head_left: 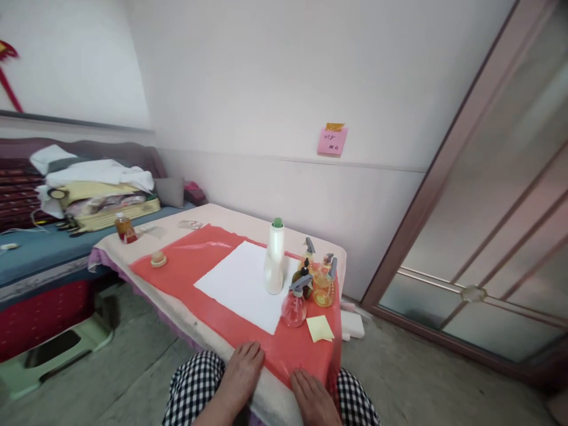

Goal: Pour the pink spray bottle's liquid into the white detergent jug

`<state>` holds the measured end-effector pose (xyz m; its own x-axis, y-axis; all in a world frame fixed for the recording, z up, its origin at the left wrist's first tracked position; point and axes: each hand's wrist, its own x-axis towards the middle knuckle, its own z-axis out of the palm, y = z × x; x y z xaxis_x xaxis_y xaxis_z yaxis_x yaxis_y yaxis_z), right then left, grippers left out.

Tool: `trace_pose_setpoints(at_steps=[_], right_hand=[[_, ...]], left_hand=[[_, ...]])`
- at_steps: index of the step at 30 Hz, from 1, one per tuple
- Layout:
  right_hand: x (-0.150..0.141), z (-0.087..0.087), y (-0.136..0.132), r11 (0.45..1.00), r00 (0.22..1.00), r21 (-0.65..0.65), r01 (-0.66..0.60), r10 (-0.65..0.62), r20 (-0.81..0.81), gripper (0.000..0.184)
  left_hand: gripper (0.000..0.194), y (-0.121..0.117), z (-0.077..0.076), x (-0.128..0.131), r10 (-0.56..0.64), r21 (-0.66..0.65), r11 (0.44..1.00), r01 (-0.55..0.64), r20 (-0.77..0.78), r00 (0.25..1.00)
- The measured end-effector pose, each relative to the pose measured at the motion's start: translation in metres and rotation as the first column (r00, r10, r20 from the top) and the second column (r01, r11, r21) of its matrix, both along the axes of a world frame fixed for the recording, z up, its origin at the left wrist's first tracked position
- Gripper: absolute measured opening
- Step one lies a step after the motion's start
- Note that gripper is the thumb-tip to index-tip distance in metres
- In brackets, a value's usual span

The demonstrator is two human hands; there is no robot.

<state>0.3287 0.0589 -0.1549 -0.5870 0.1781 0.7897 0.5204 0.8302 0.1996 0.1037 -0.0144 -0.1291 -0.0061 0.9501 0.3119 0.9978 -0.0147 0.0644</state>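
My left hand (244, 368) lies flat on the near edge of a red plastic sheet (186, 290), fingers stretched out. To its right, my right hand (310, 395) also rests flat on the sheet's edge. Both hold nothing. Beyond them a white sheet of paper (239, 296) lies on the red plastic. A tall white bottle with a green cap (274, 260) stands upright at the paper's right side. Several spray bottles cluster to the right, among them a clear pink one (293, 309) and a yellow one (323, 287). Yellow sticky notes (319, 329) lie in front of them.
A small round tan object (158, 258) sits on the red sheet's left part. An amber bottle (125, 229) stands at the table's far left. A pink note (332, 141) is taped to the wall. Left are a bed (26, 257) and a green stool (84, 343).
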Motion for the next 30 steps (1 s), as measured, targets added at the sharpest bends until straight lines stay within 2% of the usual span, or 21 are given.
trace_pose_setpoints(at_steps=[9, 16, 22, 30], right_hand=[[-0.002, -0.015, 0.005, 0.998, 0.996, 0.058, -0.033, 0.038, -0.082, 0.039], [-0.003, -0.027, 0.002, 0.997, 0.991, 0.075, 0.009, 0.001, -0.135, 0.039], [-0.006, -0.030, 0.003, 0.995, 0.984, 0.101, 0.018, 0.001, -0.180, 0.039], [-0.011, -0.027, 0.002, 0.989, 0.981, 0.144, 0.043, -0.015, -0.192, 0.038]], left_hand=[[0.025, -0.004, -0.005, 0.004, 0.008, 0.011, 1.000, -0.008, -0.008, 1.000], [0.029, -0.009, -0.008, 0.005, -0.009, 0.012, 1.000, 0.009, -0.025, 1.000], [0.030, -0.010, -0.009, 0.006, 0.005, 0.041, 0.999, -0.003, -0.038, 0.999], [0.042, -0.012, -0.012, 0.001, -0.008, 0.091, 0.996, 0.016, -0.082, 0.997]])
